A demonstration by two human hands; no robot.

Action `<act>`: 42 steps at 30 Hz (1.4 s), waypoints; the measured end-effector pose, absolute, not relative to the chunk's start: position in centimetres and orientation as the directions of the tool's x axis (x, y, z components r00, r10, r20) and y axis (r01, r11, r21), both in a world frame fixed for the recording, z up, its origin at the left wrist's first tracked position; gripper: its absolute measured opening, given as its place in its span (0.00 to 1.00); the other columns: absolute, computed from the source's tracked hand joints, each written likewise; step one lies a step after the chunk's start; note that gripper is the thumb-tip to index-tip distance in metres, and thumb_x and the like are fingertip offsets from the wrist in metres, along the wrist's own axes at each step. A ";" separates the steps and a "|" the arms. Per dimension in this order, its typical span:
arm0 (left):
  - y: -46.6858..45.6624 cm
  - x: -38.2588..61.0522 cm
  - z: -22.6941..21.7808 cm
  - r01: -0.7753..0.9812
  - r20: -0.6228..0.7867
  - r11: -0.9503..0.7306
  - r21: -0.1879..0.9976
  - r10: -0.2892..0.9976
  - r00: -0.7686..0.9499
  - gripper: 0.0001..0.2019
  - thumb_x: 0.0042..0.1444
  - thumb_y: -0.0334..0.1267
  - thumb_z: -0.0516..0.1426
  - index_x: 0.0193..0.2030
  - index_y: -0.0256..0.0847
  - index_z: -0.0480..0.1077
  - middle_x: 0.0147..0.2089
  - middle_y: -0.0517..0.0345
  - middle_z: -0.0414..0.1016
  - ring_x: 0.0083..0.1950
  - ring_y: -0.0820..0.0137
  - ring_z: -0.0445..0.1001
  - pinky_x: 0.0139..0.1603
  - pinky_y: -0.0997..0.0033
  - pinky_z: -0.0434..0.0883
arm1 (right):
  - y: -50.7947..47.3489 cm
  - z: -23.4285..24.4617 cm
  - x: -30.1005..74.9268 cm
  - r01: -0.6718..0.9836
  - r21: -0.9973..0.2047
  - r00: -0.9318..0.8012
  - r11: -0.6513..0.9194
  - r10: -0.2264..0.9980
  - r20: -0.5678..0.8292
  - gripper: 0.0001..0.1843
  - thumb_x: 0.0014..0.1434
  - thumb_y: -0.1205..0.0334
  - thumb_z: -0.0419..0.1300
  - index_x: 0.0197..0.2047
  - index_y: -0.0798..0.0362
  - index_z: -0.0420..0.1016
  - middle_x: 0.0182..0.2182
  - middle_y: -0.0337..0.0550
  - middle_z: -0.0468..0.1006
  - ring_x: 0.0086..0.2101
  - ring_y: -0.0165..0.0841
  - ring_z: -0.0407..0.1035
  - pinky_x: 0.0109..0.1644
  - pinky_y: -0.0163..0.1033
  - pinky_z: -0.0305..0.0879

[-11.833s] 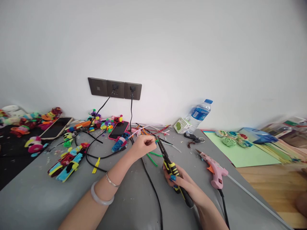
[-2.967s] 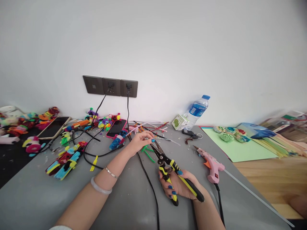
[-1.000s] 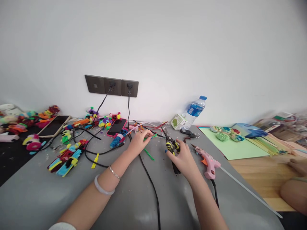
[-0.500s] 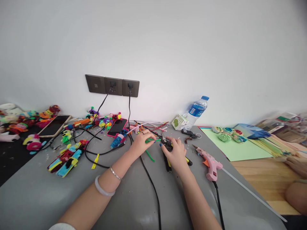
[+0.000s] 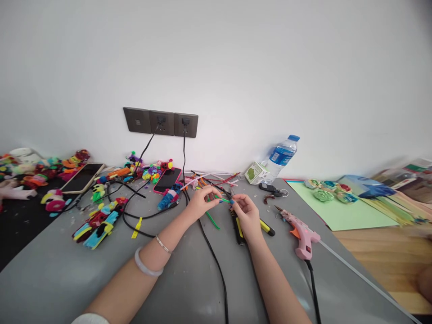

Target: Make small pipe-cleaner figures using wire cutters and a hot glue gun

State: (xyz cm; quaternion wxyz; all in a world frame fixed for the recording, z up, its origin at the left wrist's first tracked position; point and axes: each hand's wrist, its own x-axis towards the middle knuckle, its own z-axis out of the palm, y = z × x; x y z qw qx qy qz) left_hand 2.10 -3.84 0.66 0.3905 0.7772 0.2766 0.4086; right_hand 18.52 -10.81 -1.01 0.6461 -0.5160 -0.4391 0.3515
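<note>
Between my two hands is a short green pipe cleaner (image 5: 225,200). My left hand (image 5: 203,202) pinches one end of it, and my right hand (image 5: 245,215) closes thumb and fingers on the other end. Under and beside my right hand lie pliers with black and yellow handles (image 5: 237,227), their jaws partly hidden by the hand. Another green pipe cleaner (image 5: 212,220) rests on the grey table (image 5: 189,279) just below my left hand. Pink, red and orange pipe cleaners (image 5: 222,179) lie loose behind my hands.
A pink glue gun (image 5: 300,231) with a black cord lies at right. Behind it stand a tilted water bottle (image 5: 282,156) and small box (image 5: 255,173). Pipe-cleaner figures (image 5: 100,223), phones (image 5: 83,177) and black cables (image 5: 209,249) spread leftward. Green paper (image 5: 351,218) carries rosettes.
My right hand has come off the pliers and moved to the green pipe cleaner, taking hold of its end. The other person's hand at the far right has mostly left view.
</note>
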 end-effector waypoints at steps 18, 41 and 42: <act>-4.1 2.3 0.5 0.161 0.416 -0.571 0.805 0.737 0.533 0.02 0.52 0.30 0.57 0.32 0.38 0.70 0.33 0.58 0.71 0.32 0.72 0.68 0.32 0.74 0.64 | -11.0 -0.9 18.6 0.012 -0.971 0.463 0.238 0.860 0.216 0.12 0.51 0.52 0.63 0.33 0.51 0.71 0.28 0.40 0.73 0.26 0.30 0.65 0.29 0.35 0.62; -4.2 2.3 0.5 0.117 0.546 -0.699 0.705 0.642 0.538 0.04 0.54 0.28 0.57 0.30 0.39 0.69 0.34 0.57 0.70 0.37 0.70 0.71 0.39 0.71 0.69 | -10.8 -1.4 18.9 -0.183 -0.958 0.476 0.223 0.873 0.112 0.17 0.47 0.47 0.68 0.30 0.52 0.73 0.24 0.38 0.74 0.25 0.29 0.65 0.29 0.35 0.60; -4.2 2.3 0.5 0.125 0.538 -0.691 0.712 0.651 0.536 0.04 0.54 0.28 0.57 0.30 0.39 0.69 0.34 0.57 0.70 0.36 0.70 0.71 0.39 0.71 0.69 | -10.8 -1.4 18.9 -0.178 -0.958 0.476 0.225 0.872 0.116 0.17 0.47 0.47 0.68 0.30 0.52 0.73 0.24 0.38 0.75 0.25 0.29 0.65 0.29 0.35 0.60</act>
